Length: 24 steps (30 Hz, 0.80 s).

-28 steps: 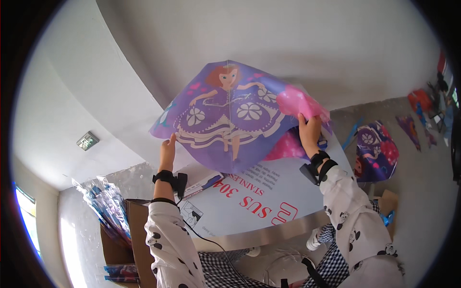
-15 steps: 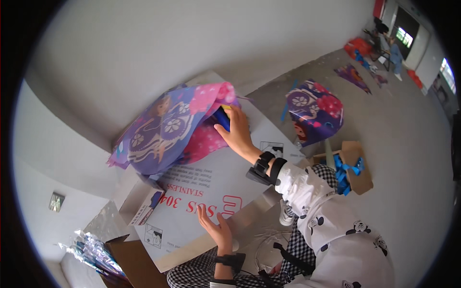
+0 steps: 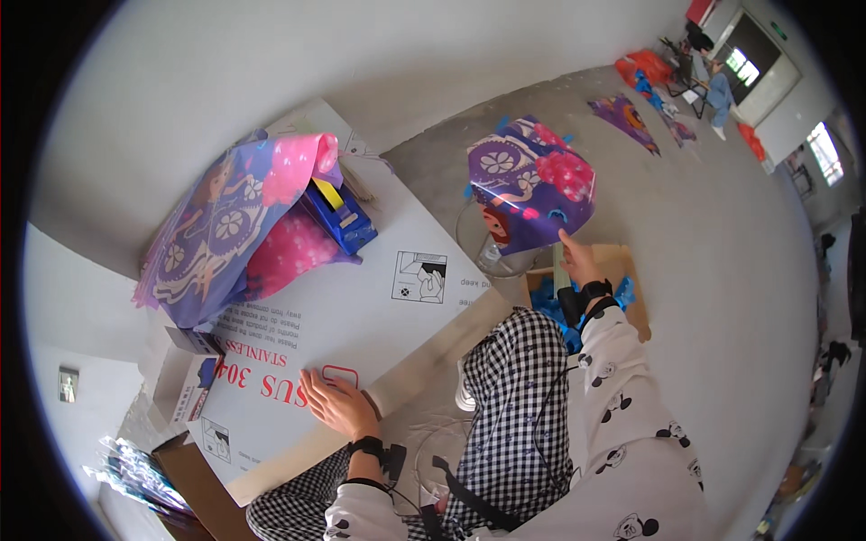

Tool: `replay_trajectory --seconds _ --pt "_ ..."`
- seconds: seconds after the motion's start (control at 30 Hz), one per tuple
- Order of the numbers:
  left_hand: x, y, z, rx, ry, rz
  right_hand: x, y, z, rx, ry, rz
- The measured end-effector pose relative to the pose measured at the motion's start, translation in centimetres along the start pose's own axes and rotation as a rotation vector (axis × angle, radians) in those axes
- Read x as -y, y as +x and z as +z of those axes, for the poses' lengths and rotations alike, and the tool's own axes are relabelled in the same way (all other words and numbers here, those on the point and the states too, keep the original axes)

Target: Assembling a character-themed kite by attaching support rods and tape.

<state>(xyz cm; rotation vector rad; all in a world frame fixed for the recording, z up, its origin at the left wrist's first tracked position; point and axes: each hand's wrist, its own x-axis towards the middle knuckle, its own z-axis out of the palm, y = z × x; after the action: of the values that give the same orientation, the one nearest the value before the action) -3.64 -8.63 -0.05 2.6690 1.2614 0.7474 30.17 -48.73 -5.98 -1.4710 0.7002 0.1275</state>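
My left hand (image 3: 340,406) lies with its fingers spread on the grey printed tabletop (image 3: 379,316), near its front edge. It holds nothing. My right hand (image 3: 580,263) is off to the right of the table, over a cardboard box (image 3: 639,311) with blue pieces in it. Its index finger stretches toward the lower edge of a purple and pink printed sheet (image 3: 532,185). I see nothing in that hand, though its palm side is partly hidden. A blue tape dispenser (image 3: 347,225) with yellow tape stands on the table, beside a rumpled purple and pink sheet (image 3: 212,234).
A small open carton (image 3: 185,379) stands at the table's left edge. Below it is a brown box (image 3: 203,482) with shiny wrapped bundles (image 3: 135,482). More printed pieces (image 3: 624,122) lie on the floor. A person (image 3: 715,86) sits far off near a doorway.
My right hand has left the tape dispenser and swung right, off the table to the cardboard box. My left hand now rests on the tabletop. The view has turned right.
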Motion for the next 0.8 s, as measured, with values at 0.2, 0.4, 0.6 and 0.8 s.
replay_trajectory --seconds 0.2,0.4,0.6,0.8 --pt "0.2 0.0 0.3 0.025 0.013 0.017 0.6 2.8 1.9 0.033 0.159 -0.042" --pt "0.8 -0.2 1.0 0.016 0.023 0.020 2.0 3.8 1.7 -0.018 0.169 -0.078" --pt "0.6 -0.2 0.8 0.020 0.037 -0.009 2.4 4.6 1.0 -0.084 0.155 0.007" --pt "0.5 -0.3 1.0 0.036 0.026 -0.039 2.0 4.5 -0.9 -0.002 0.265 0.010"
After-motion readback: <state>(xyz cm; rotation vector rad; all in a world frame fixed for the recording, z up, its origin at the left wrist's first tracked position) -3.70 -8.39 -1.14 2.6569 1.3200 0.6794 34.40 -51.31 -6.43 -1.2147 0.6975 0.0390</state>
